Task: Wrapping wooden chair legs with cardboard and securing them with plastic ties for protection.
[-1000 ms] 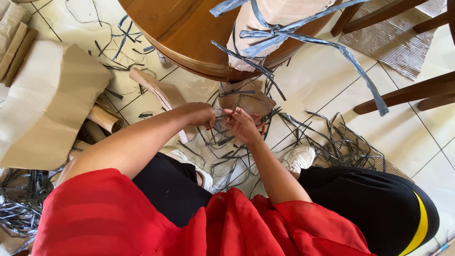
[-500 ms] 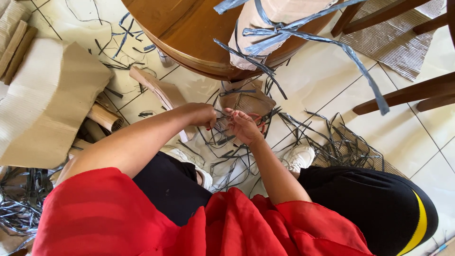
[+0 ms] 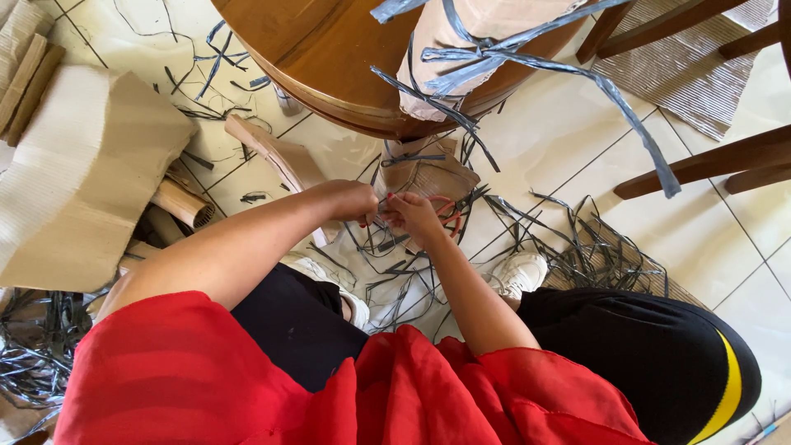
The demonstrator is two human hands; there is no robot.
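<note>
Grey plastic strips (image 3: 387, 247) lie tangled over the pale tiled floor (image 3: 560, 148), and both hands meet just above them, low between the knees of a person in a red top and black trousers. The left hand (image 3: 348, 200) is curled closed, its fingers (image 3: 367, 216) pinching a thin strip end against the thumb; how much of the strip it has hold of cannot be told, since the knuckles hide it. The right hand (image 3: 414, 216) is just beside it, nearly touching, fingers (image 3: 394, 200) bent inward and closed on the same small bit of strip, with red-painted nails showing. Behind the right hand sits a red-handled tool (image 3: 449, 216), partly hidden. A brown paper-wrapped piece (image 3: 428, 173) bound with strips lies on the floor just beyond the hands, under the edge of a round wooden table (image 3: 329, 58). On that table rests a larger paper-wrapped bundle (image 3: 478, 41) with broad grey bands (image 3: 577, 78) trailing off it. Corrugated cardboard sheets (image 3: 82, 173) and rolled cardboard tubes (image 3: 177, 202) lie at the left, dark wooden chair legs (image 3: 709, 161) at the right, and a white shoe (image 3: 519, 272) rests among the strips.
</note>
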